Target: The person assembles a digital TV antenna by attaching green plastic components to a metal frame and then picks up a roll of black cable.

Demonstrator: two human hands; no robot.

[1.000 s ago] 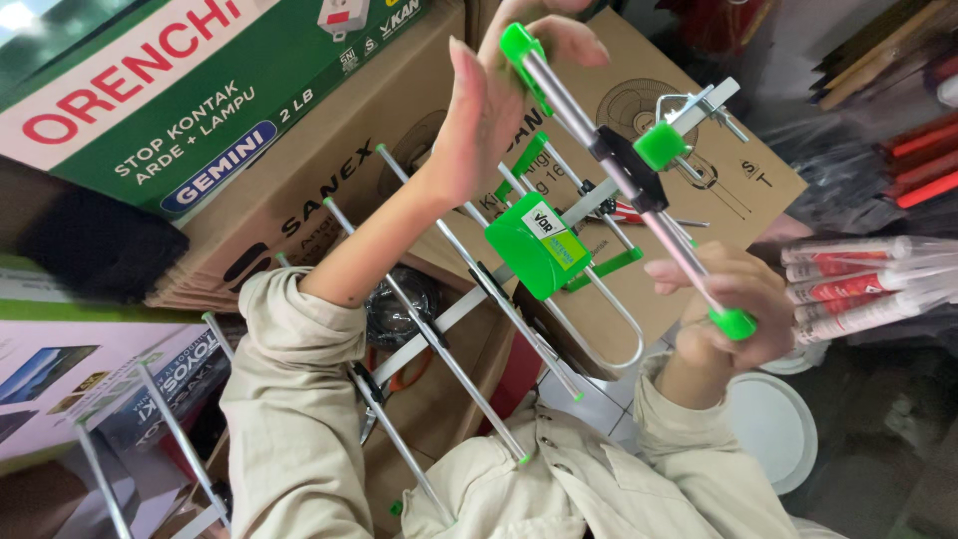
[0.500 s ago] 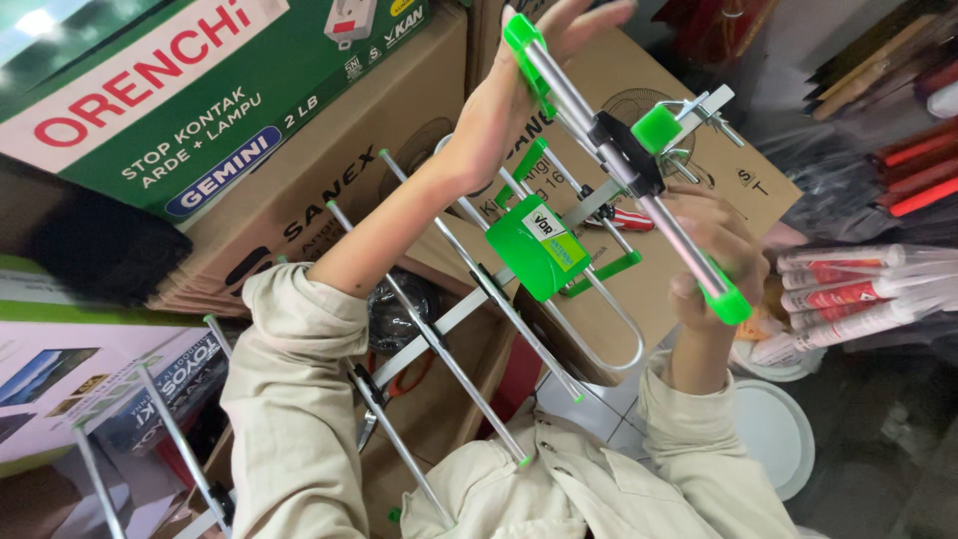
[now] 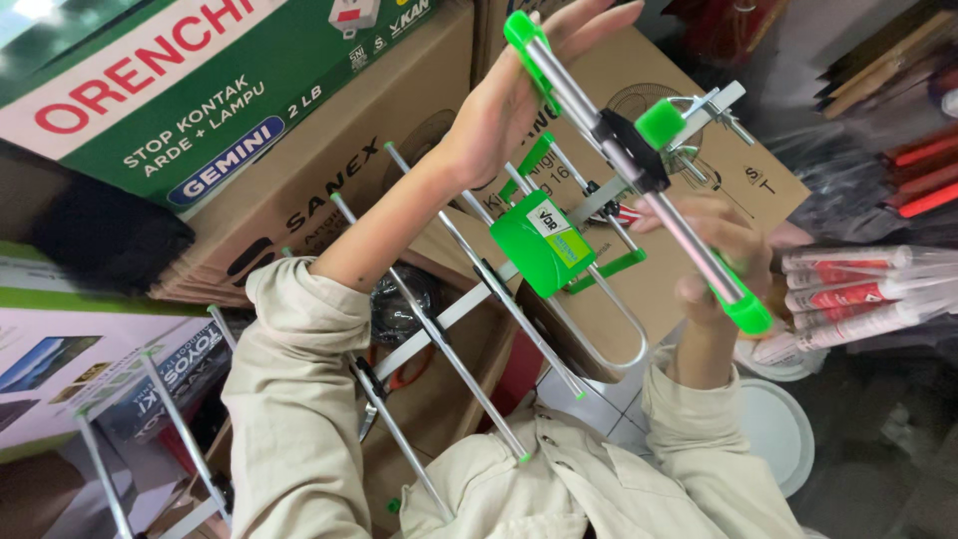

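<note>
I hold a metal antenna with a green plastic box (image 3: 544,245) at its middle and several thin silver rods. A thicker cross rod (image 3: 689,240) with green end caps runs diagonally in front. My left hand (image 3: 494,105) is at the rod's upper end, palm against it near the top green cap (image 3: 521,28), fingers stretched out. My right hand (image 3: 723,255) is curled around the rod just above the lower green cap (image 3: 748,314). A black clamp (image 3: 629,150) and a green knob (image 3: 661,122) sit mid-rod.
Stacked boxes fill the left: a green-and-white one (image 3: 180,90) above brown cardboard cartons (image 3: 399,130). Another silver antenna (image 3: 165,419) leans at lower left. Wrapped red-and-white tubes (image 3: 868,289) lie at right, above a white round lid (image 3: 783,429) on the floor.
The antenna and both hands have shifted only slightly. My left fingers have straightened out at the upper end, and my right hand stays wrapped near the lower cap.
</note>
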